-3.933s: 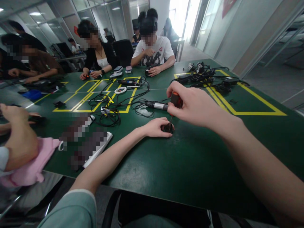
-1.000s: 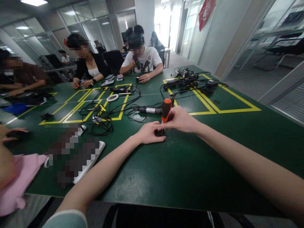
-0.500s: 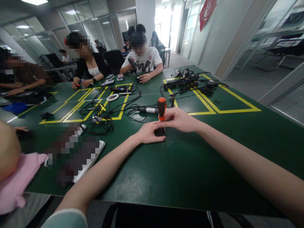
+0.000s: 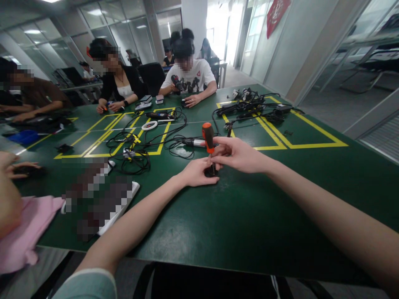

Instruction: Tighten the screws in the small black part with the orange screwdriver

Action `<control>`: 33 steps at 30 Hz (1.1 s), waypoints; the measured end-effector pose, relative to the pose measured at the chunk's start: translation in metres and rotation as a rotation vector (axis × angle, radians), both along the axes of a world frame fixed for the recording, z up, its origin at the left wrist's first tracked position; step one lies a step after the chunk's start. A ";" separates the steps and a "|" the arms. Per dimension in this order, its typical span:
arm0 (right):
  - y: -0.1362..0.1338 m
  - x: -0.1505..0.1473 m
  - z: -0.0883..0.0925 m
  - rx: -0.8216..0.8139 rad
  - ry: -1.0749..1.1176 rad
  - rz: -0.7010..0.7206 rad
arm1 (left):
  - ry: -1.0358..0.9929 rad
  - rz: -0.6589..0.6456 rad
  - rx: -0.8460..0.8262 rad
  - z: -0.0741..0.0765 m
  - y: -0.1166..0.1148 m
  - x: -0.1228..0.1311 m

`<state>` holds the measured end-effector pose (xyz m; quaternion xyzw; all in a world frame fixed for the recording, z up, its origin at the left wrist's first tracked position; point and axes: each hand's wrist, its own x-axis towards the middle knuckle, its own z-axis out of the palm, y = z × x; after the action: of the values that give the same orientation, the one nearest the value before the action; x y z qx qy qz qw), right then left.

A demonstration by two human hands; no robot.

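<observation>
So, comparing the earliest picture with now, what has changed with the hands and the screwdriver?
The right hand has shifted down from the top of the screwdriver to the bottom of its handle, leaving most of the handle uncovered. The screwdriver leaned right in the picture; now it leans slightly left. Unchanged: the left hand holds the small dark part on the table.

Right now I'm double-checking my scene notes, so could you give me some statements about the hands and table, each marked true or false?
1. The right hand holds a screwdriver. True.
2. The screwdriver's handle points down. False: its handle is up, its shaft down.
3. The left hand touches nothing. False: it holds a small dark part.
4. A black-and-silver cylinder lies beyond the left hand. True.
5. The tabletop is white. False: it is green.
</observation>
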<state>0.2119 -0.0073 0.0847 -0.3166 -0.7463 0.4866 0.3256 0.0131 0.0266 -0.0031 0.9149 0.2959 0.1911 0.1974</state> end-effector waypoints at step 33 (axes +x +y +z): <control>0.001 0.007 0.006 0.032 0.089 -0.083 | -0.030 -0.005 -0.004 0.000 -0.001 0.000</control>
<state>0.2190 -0.0063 0.0906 -0.3200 -0.7251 0.4743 0.3833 0.0131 0.0260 -0.0031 0.9124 0.2909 0.2036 0.2039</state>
